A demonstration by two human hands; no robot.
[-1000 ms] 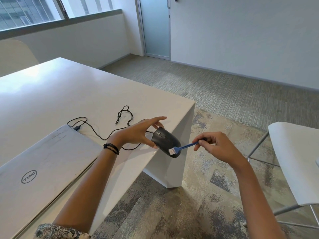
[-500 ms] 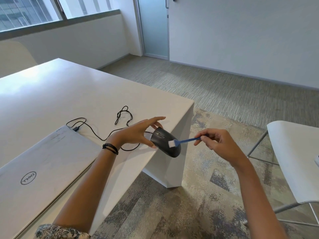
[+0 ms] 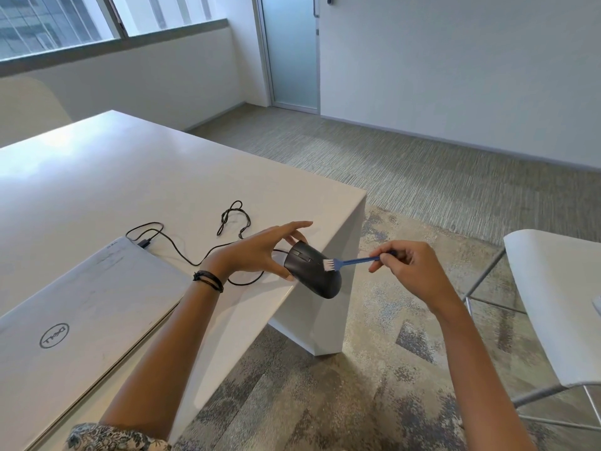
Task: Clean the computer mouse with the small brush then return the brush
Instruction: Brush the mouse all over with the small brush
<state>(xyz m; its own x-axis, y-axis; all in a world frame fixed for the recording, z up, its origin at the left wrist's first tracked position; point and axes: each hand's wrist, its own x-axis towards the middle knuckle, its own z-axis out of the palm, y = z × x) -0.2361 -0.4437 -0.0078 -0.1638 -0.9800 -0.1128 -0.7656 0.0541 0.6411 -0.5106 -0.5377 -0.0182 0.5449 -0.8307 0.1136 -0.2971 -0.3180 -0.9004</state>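
My left hand (image 3: 260, 252) holds a black wired computer mouse (image 3: 313, 271) by its sides, tilted out past the table's right edge, with the index finger stretched straight above it. My right hand (image 3: 409, 266) pinches the thin handle of a small blue brush (image 3: 349, 262). The brush's white bristles rest on the mouse's top surface, near its middle. The mouse's black cable (image 3: 234, 219) trails back across the white table (image 3: 130, 190) to the laptop.
A closed silver laptop (image 3: 81, 323) lies on the table's near left, with the cable plugged into its far corner. A white chair (image 3: 559, 304) stands on the patterned carpet to the right. A frosted glass door (image 3: 291, 50) is at the back.
The brush's bristles have swept up the mouse, from its lower tail end to near its middle. My right hand rose slightly. My left hand kept the mouse almost still.
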